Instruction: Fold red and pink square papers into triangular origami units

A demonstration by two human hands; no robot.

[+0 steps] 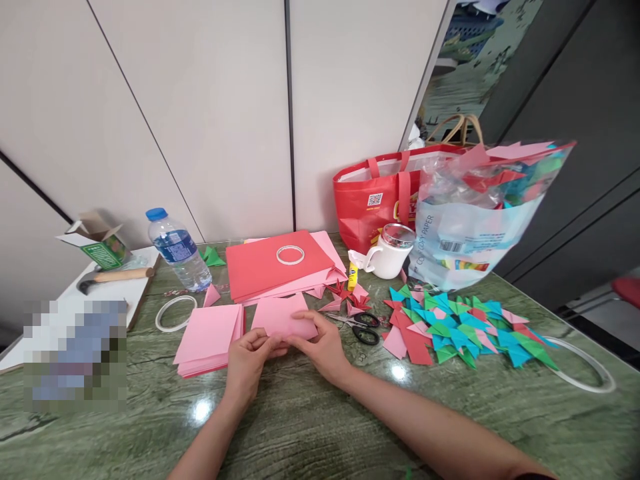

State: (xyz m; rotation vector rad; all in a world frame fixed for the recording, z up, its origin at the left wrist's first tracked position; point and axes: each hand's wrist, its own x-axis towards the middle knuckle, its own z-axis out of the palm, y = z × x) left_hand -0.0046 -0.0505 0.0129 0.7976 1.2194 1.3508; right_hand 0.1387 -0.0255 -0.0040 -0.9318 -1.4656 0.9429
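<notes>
Head camera: we look down at our hands on a green marbled stone table point(300, 427). Our left hand point(247, 360) and right hand point(323, 347) both pinch the near edge of a folded pink paper sheet point(283, 317). It lies just beyond our fingers, long axis left to right. A stack of pink paper squares point(207, 337) sits left, black-handled scissors point(363, 327) right.

you hold one pink sheet point(283, 319). you can see one water bottle point(179, 257), one mug point(387, 259), one pair of scissors point(356, 323), one glue stick point(353, 277), one hammer point(116, 275), one red bag point(373, 200) and three white rings point(279, 256).
</notes>
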